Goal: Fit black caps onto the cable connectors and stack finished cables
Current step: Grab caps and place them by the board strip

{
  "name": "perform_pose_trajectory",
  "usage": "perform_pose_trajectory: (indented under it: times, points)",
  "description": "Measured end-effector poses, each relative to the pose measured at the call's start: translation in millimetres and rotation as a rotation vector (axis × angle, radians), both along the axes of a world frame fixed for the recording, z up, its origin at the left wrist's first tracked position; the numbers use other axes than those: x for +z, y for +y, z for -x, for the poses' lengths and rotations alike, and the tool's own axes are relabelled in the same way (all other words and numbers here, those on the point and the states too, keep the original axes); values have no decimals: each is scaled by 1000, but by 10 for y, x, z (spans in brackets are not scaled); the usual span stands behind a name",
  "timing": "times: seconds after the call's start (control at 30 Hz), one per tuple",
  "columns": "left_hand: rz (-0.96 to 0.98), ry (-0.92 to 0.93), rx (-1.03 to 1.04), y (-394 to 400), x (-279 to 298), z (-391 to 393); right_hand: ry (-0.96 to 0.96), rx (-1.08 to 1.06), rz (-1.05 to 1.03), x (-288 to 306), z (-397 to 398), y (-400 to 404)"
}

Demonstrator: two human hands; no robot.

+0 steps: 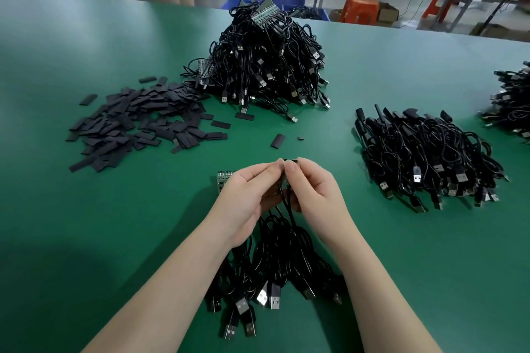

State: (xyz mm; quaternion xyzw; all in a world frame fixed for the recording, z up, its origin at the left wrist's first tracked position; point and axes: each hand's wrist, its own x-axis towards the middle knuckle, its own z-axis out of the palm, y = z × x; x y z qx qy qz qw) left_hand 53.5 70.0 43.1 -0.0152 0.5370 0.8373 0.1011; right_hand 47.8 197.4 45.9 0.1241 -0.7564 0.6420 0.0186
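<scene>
- Over the green table (86, 223), my left hand (246, 203) and right hand (312, 192) pinch a small black cap (289, 161) onto a cable connector.
- Black USB cables (275, 261) hang below my grip.
- Finished cables (430, 157) lie stacked to the right; loose flat caps (137, 123) lie far left.

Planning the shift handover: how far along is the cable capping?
Done: a capped stack lies right. In hand: left hand and right hand pinch a black cap at one cable end. Left: the tall uncapped heap and many loose caps.
</scene>
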Motion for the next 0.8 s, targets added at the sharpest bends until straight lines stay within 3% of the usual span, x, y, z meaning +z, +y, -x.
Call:
perform_pose_trajectory:
  times: [0.13,0.43,0.8]
  points:
    - [-18,1,1,7,-7,-7,-65,71,45,8,7,38]
    - [-270,-94,-63,152,30,-44,-77,-40,144,-57,10,-35]
    - [-245,-190,-19,130,-9,19,-135,-102,203,-193,29,-180]
